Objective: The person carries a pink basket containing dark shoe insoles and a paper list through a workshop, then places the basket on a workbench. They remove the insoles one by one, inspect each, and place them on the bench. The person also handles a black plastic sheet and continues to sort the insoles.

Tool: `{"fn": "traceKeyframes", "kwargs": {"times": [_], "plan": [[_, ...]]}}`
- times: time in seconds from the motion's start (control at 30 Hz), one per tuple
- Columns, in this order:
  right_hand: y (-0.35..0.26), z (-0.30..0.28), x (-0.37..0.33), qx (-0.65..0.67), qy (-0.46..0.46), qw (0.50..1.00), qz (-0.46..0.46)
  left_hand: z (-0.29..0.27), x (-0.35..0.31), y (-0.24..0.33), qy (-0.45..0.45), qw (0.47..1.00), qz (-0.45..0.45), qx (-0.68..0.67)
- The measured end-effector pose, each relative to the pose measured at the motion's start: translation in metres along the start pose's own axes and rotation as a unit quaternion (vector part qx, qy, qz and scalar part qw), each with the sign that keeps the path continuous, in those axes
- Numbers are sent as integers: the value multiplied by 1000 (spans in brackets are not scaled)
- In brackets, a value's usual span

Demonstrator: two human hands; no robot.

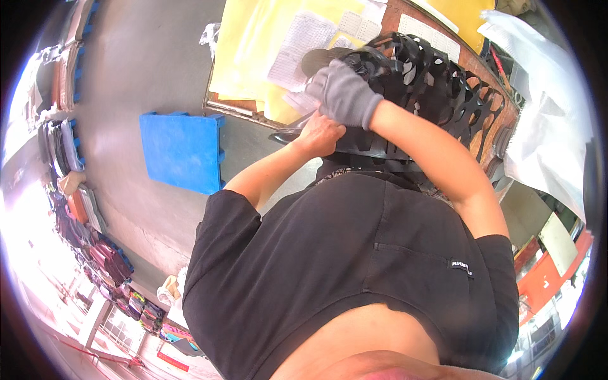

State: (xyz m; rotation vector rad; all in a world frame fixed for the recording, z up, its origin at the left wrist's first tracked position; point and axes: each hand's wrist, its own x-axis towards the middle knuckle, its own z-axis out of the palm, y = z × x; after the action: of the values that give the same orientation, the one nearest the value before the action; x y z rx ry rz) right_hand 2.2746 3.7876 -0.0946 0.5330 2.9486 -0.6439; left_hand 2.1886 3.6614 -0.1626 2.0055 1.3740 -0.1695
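Note:
My bare left hand (322, 136) is closed at the table's near edge, beside a glossy black piece (288, 135). Just above it, almost touching, is my right hand (345, 95) in a grey knitted glove, its fingers curled downward. What either hand grips is hidden beneath the fingers. Black sheet material with many cut-out holes (411, 76) lies piled against the right hand and runs off to the right. A dark rounded flat piece (322, 61) shows just beyond the glove.
Yellow sheets (247, 57) and printed papers (301, 47) cover the far left of the wooden table (478, 54). Clear plastic sheeting (548, 114) hangs at the right. On the floor to the left lies a blue plastic pallet (180, 152). Stacked materials (63, 149) line the far left.

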Motion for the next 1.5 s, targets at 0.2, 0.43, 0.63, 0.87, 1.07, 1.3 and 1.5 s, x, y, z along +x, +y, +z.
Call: {"fn": "traceKeyframes", "kwargs": {"times": [0.2, 0.43, 0.63, 0.87, 1.07, 1.3, 1.5], "plan": [[55, 17, -32, -148, -49, 977, 147, 0, -7, -10, 190, 973, 109, -70], [53, 46, -120, 3, -25, 965, 260, -53, 27, -55, 300, 916, -49, -260], [36, 77, -144, 92, 13, 960, 265, -66, 69, -81, 201, 977, -54, 44], [32, 79, -156, 141, 12, 943, 301, -51, 94, -76, 189, 978, -47, 80], [31, 89, -160, 143, 22, 942, 305, -49, 83, -73, 291, 955, -23, 48], [32, 96, -161, 146, 27, 939, 310, -84, 77, -108, 380, 922, -71, -22], [31, 95, -161, 145, 18, 939, 310, -104, 77, -135, 328, 943, -49, 32]]}}
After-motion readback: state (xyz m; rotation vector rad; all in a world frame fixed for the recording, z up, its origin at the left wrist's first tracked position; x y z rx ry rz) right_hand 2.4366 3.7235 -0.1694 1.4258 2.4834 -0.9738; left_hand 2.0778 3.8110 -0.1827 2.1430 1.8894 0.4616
